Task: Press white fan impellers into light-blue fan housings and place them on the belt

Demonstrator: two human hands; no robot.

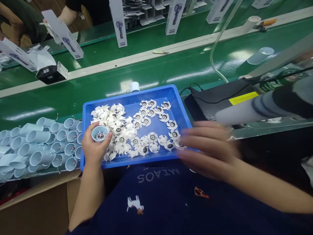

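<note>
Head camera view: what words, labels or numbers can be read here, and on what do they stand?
"MIAOS", upside down in this view, on the navy shirt.
Yellow rectangular label on the flat black device: too blurred to read.
White upright cardboard boxes: print too small to read.

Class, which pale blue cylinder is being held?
The cylinder in the left hand, open end up; the others lie on their sides beside the blue tray.

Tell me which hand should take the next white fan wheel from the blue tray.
Probably the right hand: it looks empty, over the tray beside the fan wheels, while the left hand holds a pale blue cup.
</note>
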